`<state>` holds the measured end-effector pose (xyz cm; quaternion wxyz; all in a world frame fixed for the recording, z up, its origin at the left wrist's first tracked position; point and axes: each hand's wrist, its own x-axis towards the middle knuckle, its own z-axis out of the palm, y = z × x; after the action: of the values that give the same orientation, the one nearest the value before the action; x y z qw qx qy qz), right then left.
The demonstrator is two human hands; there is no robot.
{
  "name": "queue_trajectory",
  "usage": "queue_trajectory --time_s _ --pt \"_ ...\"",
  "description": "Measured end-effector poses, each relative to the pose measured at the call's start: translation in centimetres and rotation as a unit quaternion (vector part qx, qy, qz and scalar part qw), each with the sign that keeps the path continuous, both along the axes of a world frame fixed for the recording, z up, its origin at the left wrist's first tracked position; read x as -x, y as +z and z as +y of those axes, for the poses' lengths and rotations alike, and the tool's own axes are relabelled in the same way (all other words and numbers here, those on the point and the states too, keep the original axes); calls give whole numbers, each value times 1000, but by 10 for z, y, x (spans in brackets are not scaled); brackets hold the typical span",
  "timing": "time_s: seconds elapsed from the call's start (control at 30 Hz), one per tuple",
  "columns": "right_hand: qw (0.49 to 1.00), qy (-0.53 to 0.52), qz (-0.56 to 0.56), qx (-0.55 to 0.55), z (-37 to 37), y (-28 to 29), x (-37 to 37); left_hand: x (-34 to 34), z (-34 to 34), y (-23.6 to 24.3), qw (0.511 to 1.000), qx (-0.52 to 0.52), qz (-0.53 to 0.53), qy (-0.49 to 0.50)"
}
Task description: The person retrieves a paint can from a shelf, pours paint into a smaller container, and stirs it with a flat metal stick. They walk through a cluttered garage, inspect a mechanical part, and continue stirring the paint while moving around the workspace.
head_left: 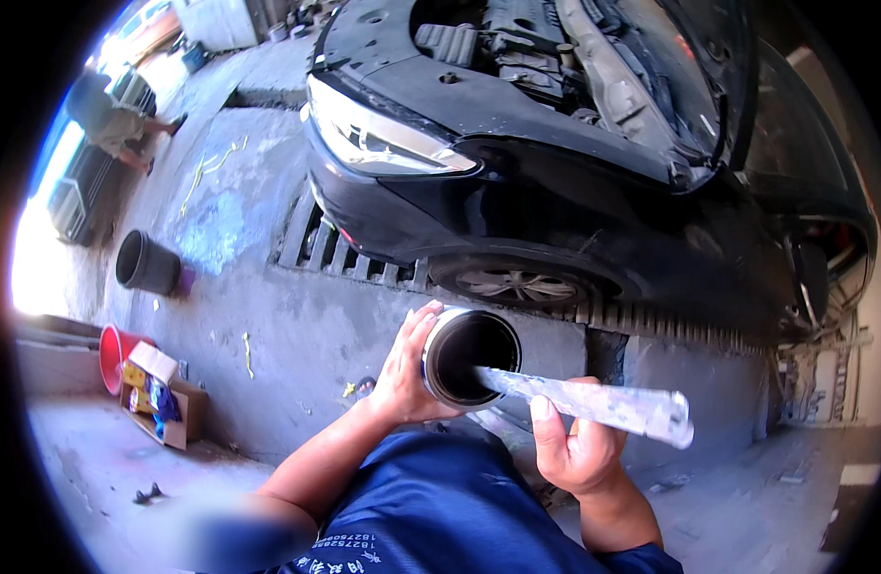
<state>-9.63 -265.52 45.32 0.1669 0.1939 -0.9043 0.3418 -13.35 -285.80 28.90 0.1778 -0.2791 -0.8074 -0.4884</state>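
Observation:
In front of my body I hold a round metal can (431,359) with its lid off and a dark inside. My left hand (402,373) is wrapped round the can's left side. A flat, paint-smeared stirring stick (617,406) slants across to the right, its far end down inside the can's mouth. My right hand (579,442) pinches the stick near its middle, thumb on top. What fills the can is too dark to make out.
A dark car (594,206) with its bonnet up stands ahead over a floor grate (337,251). To the left are a black bucket (149,263), a red bucket (115,356) and a cardboard box (184,413) of packages. A person (115,120) is at the far left.

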Motion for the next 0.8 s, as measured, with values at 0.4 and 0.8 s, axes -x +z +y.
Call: queue_trajectory --time_s 0.4,0.8 --pt "987 40 146 -58 -81 8 -10 8 -61 -4 993 -99 23 -60" --pt "993 13 120 15 -141 -3 -16 -9 -153 21 954 -70 -244 -161"
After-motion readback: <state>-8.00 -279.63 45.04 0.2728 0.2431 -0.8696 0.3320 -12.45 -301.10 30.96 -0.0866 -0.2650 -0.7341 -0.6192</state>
